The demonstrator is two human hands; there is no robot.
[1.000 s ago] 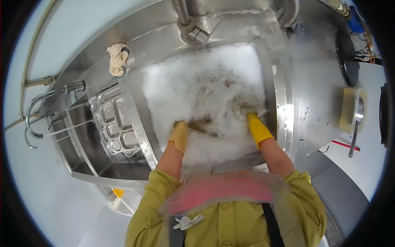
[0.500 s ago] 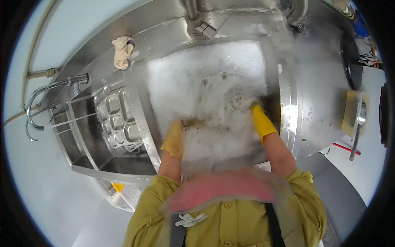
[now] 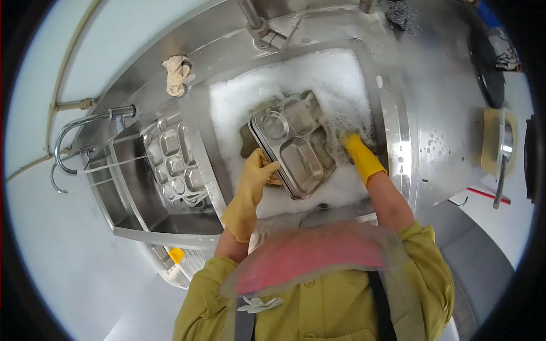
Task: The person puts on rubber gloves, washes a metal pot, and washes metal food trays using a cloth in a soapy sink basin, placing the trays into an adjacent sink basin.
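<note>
My left hand (image 3: pixel 263 169), in a pale yellow rubber glove, grips the left edge of a small stack of steel compartment trays (image 3: pixel 301 162). The stack is tilted above the foamy water (image 3: pixel 233 82) in the middle sink (image 3: pixel 199 131). My right hand (image 3: pixel 354 142), in a brighter yellow glove, is at the water's surface to the right of the trays. Its fingers are blurred and partly under the foam, so their pose does not show.
More steel compartment trays (image 3: pixel 177 156) lie in the left sink, beside a curved tap (image 3: pixel 68 136). A beige cloth (image 3: pixel 176 74) rests on the ledge, and a steel scourer (image 3: pixel 401 16) sits behind the right counter. A ladle (image 3: pixel 503 165) lies across a yellowish container (image 3: pixel 490 136) at far right.
My left hand has come up out of the foam with the stack of trays, which was out of sight before. My right hand stays near the same spot. The view has shifted slightly.
</note>
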